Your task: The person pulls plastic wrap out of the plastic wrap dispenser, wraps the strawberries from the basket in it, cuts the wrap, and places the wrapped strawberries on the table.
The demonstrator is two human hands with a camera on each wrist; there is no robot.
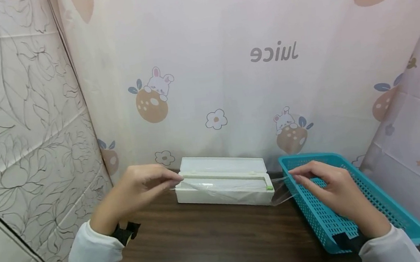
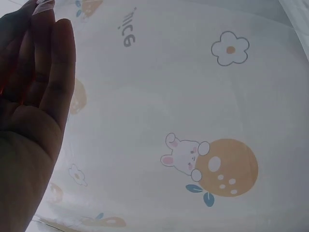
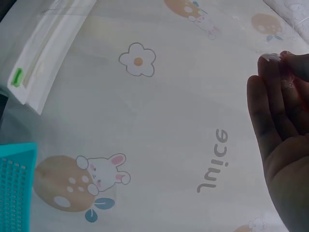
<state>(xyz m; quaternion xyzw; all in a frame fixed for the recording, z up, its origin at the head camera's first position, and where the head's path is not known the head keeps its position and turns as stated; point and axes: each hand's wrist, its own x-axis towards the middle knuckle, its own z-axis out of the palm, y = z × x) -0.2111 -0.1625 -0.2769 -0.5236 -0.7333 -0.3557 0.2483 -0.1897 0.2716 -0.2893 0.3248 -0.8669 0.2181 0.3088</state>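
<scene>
A dark wooden table (image 1: 215, 250) is lying nearest the camera, hemmed in by a printed curtain (image 1: 223, 40). A teal perforated basket (image 1: 391, 210) is being kept at the right, just beside a white cling-film dispenser box (image 1: 223, 181) standing with its lid raised at the table's back edge. A sheet of clear cling film (image 1: 235, 188) is being stretched across the box front. Its left edge is being pinched by the left hand (image 1: 139, 191), fingertips curled together; its right edge is being pinched by the right hand (image 1: 335, 190) above the basket rim. "Juice" is being shown mirrored on the curtain.
</scene>
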